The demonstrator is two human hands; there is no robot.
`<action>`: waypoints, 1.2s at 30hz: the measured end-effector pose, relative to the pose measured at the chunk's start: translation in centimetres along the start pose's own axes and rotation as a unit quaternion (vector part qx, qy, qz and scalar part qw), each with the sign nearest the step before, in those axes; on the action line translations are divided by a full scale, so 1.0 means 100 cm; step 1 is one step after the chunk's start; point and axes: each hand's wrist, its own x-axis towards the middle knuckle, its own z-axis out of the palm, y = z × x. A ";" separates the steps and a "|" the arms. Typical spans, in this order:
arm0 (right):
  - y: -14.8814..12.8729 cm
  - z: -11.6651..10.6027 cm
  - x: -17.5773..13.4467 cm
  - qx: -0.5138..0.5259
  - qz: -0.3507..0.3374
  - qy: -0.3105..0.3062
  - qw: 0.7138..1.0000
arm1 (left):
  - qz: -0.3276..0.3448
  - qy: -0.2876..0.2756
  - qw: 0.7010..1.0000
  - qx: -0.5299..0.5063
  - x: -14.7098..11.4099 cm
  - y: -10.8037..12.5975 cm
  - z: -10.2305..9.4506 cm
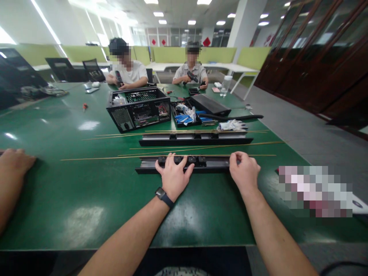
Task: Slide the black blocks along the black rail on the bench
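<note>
Resting on near black rail [212, 164]: L hand [173, 177] flat, fingers spread over sliders [182, 160], gripping nothing; R hand [245, 171] curled round rail's right part. Thin rods [115, 157] just beyond.

Open office — green partitions [221, 54], ceiling lights [158, 14], grey floor [304, 130].
</note>
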 end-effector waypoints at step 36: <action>-0.003 0.000 -0.004 0.006 -0.025 -0.011 1.000 | 0.009 -0.004 1.000 0.005 0.000 0.000 0.000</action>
